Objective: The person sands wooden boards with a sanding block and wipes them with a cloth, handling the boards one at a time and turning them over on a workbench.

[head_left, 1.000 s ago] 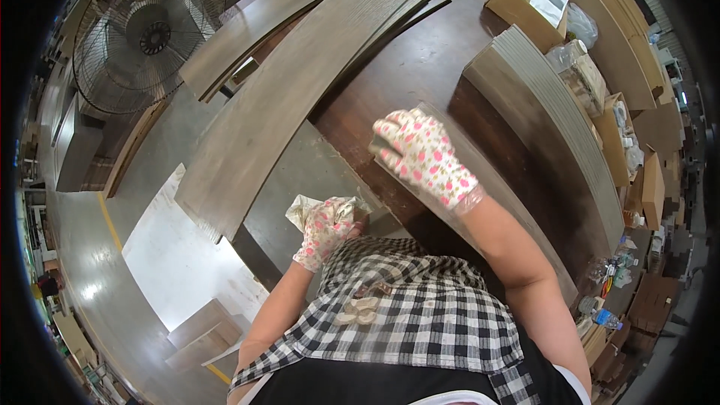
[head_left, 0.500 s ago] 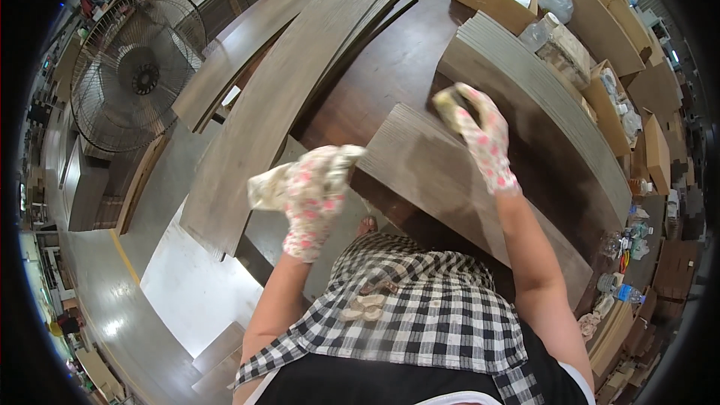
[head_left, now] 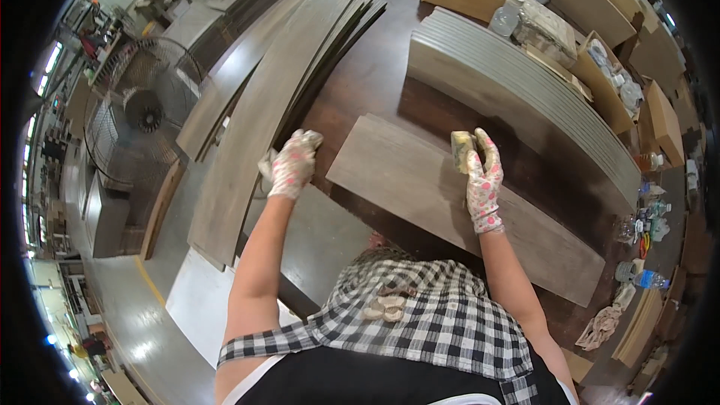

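Both gloved hands loaded: cloth in left, yellowish block in right, at the single grey-brown board.
Right hand (head_left: 484, 187) has the yellowish block (head_left: 461, 151) pinched at the fingertips, thumb and fingers partly spread, over the far long edge of the grey-brown board (head_left: 401, 172); can't quite tell if the block is touching it. Left hand (head_left: 292, 169) is curled closed around a bunched pale cloth (head_left: 265, 164), off the board's left end, near the long boards (head_left: 262, 82). Board lies flat on the dark brown table (head_left: 334, 116), between those long boards and the stacked boards (head_left: 517, 97) on the right.
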{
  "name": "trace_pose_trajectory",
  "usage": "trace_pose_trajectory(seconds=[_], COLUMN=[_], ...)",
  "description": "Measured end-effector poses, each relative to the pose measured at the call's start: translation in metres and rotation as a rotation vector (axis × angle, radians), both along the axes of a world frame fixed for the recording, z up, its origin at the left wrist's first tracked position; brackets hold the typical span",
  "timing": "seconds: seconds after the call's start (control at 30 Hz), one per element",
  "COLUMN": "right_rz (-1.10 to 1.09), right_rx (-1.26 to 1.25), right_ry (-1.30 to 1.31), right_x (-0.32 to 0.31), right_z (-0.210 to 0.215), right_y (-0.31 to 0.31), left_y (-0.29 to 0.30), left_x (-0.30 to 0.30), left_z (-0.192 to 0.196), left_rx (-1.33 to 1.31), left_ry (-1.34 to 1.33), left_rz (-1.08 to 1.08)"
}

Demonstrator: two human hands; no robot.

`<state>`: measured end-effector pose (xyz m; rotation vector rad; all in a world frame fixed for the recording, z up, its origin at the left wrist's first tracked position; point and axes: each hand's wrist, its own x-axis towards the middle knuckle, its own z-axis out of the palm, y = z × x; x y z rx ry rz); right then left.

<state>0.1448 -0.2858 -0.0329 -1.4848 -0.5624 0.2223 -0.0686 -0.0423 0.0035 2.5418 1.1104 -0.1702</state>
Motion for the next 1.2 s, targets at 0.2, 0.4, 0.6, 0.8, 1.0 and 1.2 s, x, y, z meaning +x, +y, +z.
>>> trace_pose_trajectory(seconds=[0.2, 0.4, 0.6, 0.8, 1.0, 1.2], right_rz=[0.071, 0.122, 0.145, 0.520, 0.230, 0.174], right_rx=[0.085, 0.159, 0.193, 0.297, 0.146, 0.059], right_ry=[0.079, 0.112, 0.427, 0.704, 0.829, 0.890], right_x=[-0.006, -0.010, 0.016, -0.019, -0.051, -0.069], right_z=[0.006, 0.008, 0.013, 0.052, 0.057, 0.039], right_y=[0.005, 0.012, -0.029, -0.155, -0.275, -0.320], left_y=[-0.021, 0.033, 0.004, -0.050, -0.028, -0.008], left_x=[0.023, 0.000, -0.009, -0.021, -0.061, -0.074], left_z=[0.001, -0.054, -0.010, -0.019, -0.045, -0.064], left_rx=[0.521, 0.414, -0.071, -0.034, -0.785, -1.196], left_ry=[-0.276, -0.285, -0.653, -0.459, -0.803, -0.725], left_rz=[-0.114, -0.106, 0.287, 0.029, 0.339, 0.654])
